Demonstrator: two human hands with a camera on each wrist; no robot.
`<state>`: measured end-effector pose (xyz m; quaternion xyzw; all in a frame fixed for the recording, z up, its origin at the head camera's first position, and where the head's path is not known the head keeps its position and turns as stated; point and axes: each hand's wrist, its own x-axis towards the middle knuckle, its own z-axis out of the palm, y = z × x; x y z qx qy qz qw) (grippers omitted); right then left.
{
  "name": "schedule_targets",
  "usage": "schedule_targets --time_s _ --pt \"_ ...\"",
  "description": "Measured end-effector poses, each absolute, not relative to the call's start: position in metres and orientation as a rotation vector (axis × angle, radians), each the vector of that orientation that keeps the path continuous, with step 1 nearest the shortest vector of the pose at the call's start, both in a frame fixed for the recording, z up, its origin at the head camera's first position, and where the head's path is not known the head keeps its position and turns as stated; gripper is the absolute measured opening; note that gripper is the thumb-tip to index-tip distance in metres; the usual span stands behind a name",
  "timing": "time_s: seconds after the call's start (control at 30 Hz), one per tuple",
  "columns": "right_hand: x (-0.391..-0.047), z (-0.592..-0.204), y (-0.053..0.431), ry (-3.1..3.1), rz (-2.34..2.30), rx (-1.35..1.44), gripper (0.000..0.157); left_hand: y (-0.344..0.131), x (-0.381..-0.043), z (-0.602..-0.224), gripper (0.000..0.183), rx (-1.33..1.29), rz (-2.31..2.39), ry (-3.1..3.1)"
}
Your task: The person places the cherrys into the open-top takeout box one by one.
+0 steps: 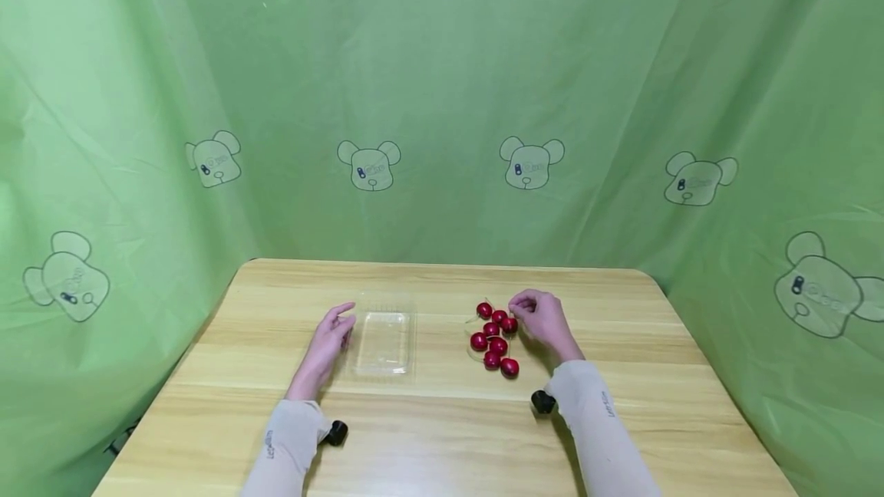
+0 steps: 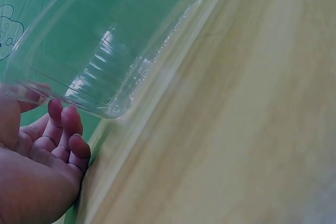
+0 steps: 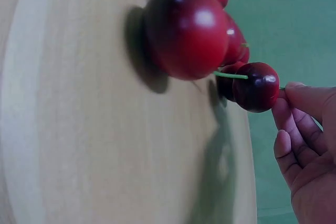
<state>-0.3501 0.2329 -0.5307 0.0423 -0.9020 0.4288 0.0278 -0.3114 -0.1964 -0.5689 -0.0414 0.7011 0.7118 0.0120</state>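
Observation:
A clear plastic box sits on the table left of centre, its shiny wall filling the upper left wrist view. At its left edge is my left hand, fingers loosely bent; one fingertip shows through the plastic, and whether it touches is unclear. My right hand pinches a thin green stem of a dark red cherry between thumb and fingertips, at the right of the cluster. Several more cherries lie beside it, some with stems. A large one stands close in the right wrist view.
The wooden table has rounded far corners. A green curtain with bear-head prints hangs behind it and along both sides. Black wrist cameras sit under both sleeves, low over the tabletop.

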Motion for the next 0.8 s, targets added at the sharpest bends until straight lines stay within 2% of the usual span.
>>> schedule_targets --time_s 0.8 --pt "-0.346 -0.500 0.206 -2.657 1.475 0.180 0.017 -0.196 -0.312 -0.571 0.048 -0.100 2.232 2.177"
